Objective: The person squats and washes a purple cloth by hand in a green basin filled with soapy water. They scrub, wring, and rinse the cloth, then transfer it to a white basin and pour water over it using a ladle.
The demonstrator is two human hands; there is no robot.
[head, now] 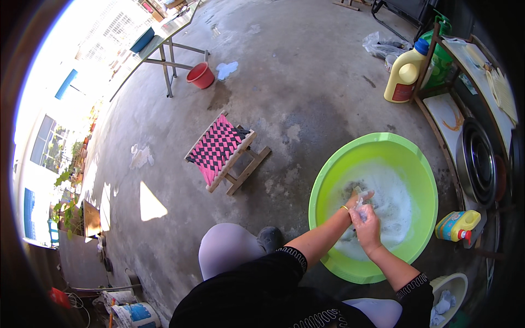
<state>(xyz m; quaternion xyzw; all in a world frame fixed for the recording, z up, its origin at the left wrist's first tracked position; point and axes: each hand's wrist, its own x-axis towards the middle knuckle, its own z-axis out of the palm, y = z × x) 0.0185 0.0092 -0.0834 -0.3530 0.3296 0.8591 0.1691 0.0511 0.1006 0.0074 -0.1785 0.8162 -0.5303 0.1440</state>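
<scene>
A large lime-green plastic basin [322, 184] stands on the floor before me, with white suds [393, 205] on the water. Over it my two hands are close together, gripping a small wet pale cloth [361, 201]. My left hand [353, 201], with a yellow band at the wrist, has the cloth across its fingers. Just nearer to me, my right hand [366, 225] is closed like a fist around the cloth's lower part. Much of the cloth is hidden by the fingers.
Left of the basin is a woven pink-and-black stool [217, 149]. A metal rack [434, 119] stands at right beside a large yellow jug [404, 76]. Near the basin are a yellow pump bottle [457, 226] and a pale tub [461, 287] holding cloths. A red bucket [201, 76] stands farther off.
</scene>
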